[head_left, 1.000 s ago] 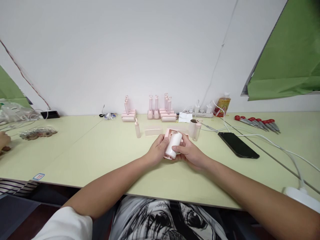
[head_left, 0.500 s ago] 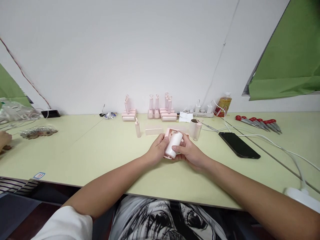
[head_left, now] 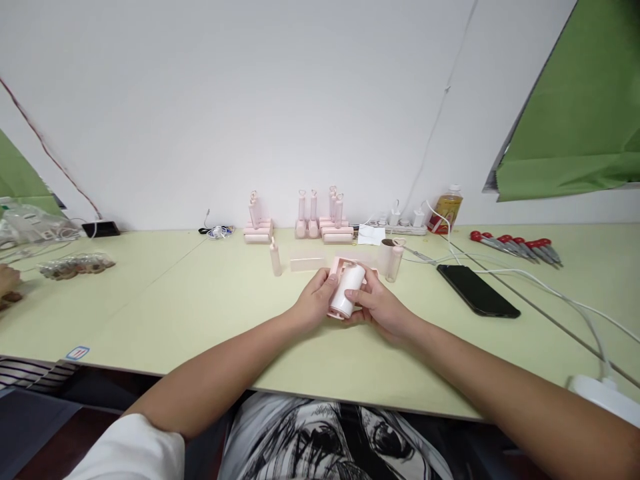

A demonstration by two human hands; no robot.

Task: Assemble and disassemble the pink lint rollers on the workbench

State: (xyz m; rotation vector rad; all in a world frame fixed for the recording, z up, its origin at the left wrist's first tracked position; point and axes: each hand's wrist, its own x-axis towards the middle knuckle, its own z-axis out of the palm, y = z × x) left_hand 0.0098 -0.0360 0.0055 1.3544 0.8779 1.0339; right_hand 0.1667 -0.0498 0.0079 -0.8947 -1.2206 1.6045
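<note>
Above the table's front half, my left hand (head_left: pixel 316 299) is closed on a pale pink roller frame (head_left: pixel 337 267). A white lint roller (head_left: pixel 349 291) lies tilted against that frame, and my right hand (head_left: pixel 376 301) grips it from the right, thumb on the white surface. Some of my right fingers are hidden behind the parts. Just beyond my hands, a long clear-pink cover (head_left: pixel 307 264) lies on the table. To the left stands a small pink handle (head_left: pixel 275 258); to the right, a clear handle tube (head_left: pixel 395 261) stands beside a cardboard-cored roll (head_left: pixel 385 256).
Several finished-looking pink rollers (head_left: pixel 337 235) stand along the wall. A black phone (head_left: pixel 477 291) with white cables lies at right, red-ended tools (head_left: pixel 517 247) behind it. A drink bottle (head_left: pixel 447 210) is near the power strip (head_left: pixel 413 229). Another person's hand (head_left: pixel 7 281) shows at far left.
Both hands keep nearly the same grip and place. The white roller has shifted very slightly in the frame. At far left, the other person's hand has moved a little.
</note>
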